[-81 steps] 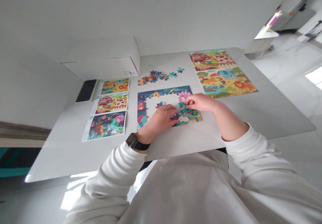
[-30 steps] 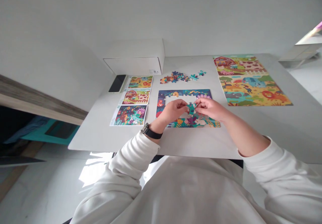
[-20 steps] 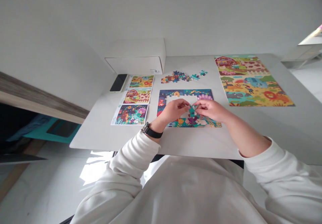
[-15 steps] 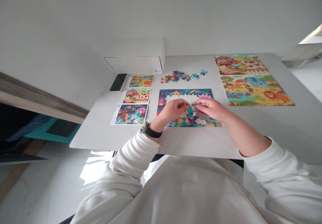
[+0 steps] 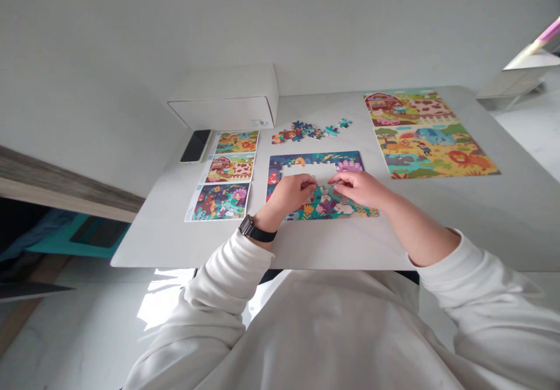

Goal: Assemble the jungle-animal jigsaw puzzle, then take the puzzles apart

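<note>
Lying on the tabletop (image 5: 326, 244) in the head view, the part-built puzzle (image 5: 326, 203) should be light, stiff and liable to separate at its seams, best pinched by the edges. It sits beneath both grips: left hand (image 5: 292, 191) narrow, fingers bunched; right hand (image 5: 357, 187) slightly parted; whether either holds anything, I cannot tell.

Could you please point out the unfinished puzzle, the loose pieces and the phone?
Unfinished puzzle (image 5: 325, 197), head view: on the printed rabbit with raised ears.
Loose pieces (image 5: 305, 132), head view: in the thick part of the heap.
Phone (image 5: 195, 146), head view: middle of the dark screen.
</note>
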A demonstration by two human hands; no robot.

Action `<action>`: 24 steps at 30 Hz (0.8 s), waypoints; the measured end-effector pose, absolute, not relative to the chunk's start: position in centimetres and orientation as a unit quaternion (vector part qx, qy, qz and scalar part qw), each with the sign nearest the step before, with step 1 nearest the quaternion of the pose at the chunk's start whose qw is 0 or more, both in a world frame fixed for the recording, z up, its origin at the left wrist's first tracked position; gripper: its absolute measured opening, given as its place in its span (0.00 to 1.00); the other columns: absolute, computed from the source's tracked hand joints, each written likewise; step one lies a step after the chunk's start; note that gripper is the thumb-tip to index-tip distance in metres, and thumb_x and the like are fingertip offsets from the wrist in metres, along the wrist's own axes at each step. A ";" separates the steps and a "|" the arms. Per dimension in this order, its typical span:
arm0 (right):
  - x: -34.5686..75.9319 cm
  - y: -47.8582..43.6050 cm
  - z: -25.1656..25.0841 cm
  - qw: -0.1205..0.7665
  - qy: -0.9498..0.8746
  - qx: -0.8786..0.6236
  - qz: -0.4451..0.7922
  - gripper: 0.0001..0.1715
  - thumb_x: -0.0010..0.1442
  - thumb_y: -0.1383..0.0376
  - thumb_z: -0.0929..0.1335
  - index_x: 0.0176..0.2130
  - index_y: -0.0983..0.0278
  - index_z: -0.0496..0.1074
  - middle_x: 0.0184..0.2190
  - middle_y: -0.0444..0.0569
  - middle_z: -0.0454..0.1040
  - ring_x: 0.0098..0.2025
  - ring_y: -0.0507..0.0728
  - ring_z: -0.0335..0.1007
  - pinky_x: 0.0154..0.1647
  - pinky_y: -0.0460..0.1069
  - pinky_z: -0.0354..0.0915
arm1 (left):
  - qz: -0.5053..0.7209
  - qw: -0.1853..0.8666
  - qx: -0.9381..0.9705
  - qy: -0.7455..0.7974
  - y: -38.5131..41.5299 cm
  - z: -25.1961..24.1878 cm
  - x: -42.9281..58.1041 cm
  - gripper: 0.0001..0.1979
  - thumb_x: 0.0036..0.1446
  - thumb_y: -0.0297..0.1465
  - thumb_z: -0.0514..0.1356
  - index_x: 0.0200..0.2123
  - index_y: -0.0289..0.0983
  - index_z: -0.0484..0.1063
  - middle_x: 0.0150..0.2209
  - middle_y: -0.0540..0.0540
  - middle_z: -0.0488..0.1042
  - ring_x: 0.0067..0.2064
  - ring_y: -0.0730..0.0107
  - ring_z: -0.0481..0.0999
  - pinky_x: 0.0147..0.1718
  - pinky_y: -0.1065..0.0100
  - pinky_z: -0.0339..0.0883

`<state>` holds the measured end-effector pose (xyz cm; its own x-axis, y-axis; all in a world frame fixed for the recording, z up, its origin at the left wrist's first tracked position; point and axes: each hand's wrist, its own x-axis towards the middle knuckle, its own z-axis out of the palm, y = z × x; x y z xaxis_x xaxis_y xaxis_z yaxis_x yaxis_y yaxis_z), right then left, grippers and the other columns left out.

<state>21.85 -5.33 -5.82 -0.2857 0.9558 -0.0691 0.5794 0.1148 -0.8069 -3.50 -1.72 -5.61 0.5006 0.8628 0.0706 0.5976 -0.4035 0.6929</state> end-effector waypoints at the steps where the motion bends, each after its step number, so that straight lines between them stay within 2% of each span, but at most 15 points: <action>1: 21.8 -5.3 -5.8 0.244 -0.707 -0.544 0.380 0.16 0.65 0.57 0.70 0.49 0.59 0.81 0.32 0.45 0.80 0.35 0.57 0.76 0.38 0.51 0.69 | 0.211 0.303 0.814 0.448 -1.7 -5.6 -3.4 0.12 0.65 0.34 0.62 0.44 0.40 0.86 0.35 0.47 0.84 0.36 0.63 0.79 0.39 0.67 0.69; 6: 21.8 -5.4 -6.0 0.237 -0.717 -0.536 0.376 0.15 0.64 0.60 0.70 0.49 0.60 0.80 0.33 0.45 0.80 0.33 0.56 0.76 0.37 0.50 0.69 | 0.195 0.265 0.837 0.437 -1.8 -5.9 -3.3 0.12 0.66 0.33 0.61 0.46 0.41 0.86 0.40 0.45 0.85 0.40 0.60 0.80 0.42 0.65 0.70; 11: 22.1 -5.4 -5.7 0.239 -0.750 -0.531 0.314 0.16 0.64 0.61 0.71 0.51 0.59 0.81 0.41 0.48 0.84 0.36 0.57 0.77 0.43 0.52 0.71 | 0.167 0.207 0.858 0.439 -1.9 -6.0 -3.3 0.14 0.66 0.36 0.63 0.51 0.41 0.85 0.44 0.42 0.82 0.46 0.56 0.81 0.46 0.63 0.72; 16: 22.3 -5.3 -5.6 0.228 -0.797 -0.509 0.234 0.15 0.64 0.64 0.72 0.50 0.60 0.82 0.49 0.53 0.82 0.44 0.60 0.77 0.49 0.54 0.71 | 0.153 0.180 0.875 0.423 -1.8 -5.9 -3.7 0.15 0.67 0.34 0.63 0.52 0.39 0.85 0.45 0.41 0.79 0.46 0.57 0.80 0.48 0.62 0.74; 19: 22.4 -5.2 -6.0 0.218 -0.815 -0.493 0.214 0.17 0.62 0.67 0.73 0.51 0.61 0.82 0.50 0.55 0.81 0.48 0.62 0.77 0.51 0.55 0.71 | 0.155 0.166 0.880 0.417 -1.7 -5.9 -4.0 0.15 0.66 0.33 0.64 0.53 0.38 0.84 0.47 0.39 0.79 0.49 0.54 0.80 0.52 0.58 0.73; 24: 22.4 -5.1 -6.4 0.206 -0.845 -0.457 0.186 0.17 0.60 0.70 0.74 0.50 0.62 0.82 0.49 0.55 0.82 0.52 0.65 0.78 0.56 0.58 0.72 | 0.169 0.169 0.913 0.330 -1.9 -5.6 -4.0 0.15 0.63 0.33 0.69 0.54 0.43 0.84 0.55 0.41 0.80 0.56 0.52 0.78 0.60 0.53 0.70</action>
<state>22.43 -5.08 -6.39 -0.4969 0.8495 0.1773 0.6964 0.5122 -0.5026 -3.98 -1.89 -5.56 0.7241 0.6607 0.1978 0.5462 -0.7245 0.4203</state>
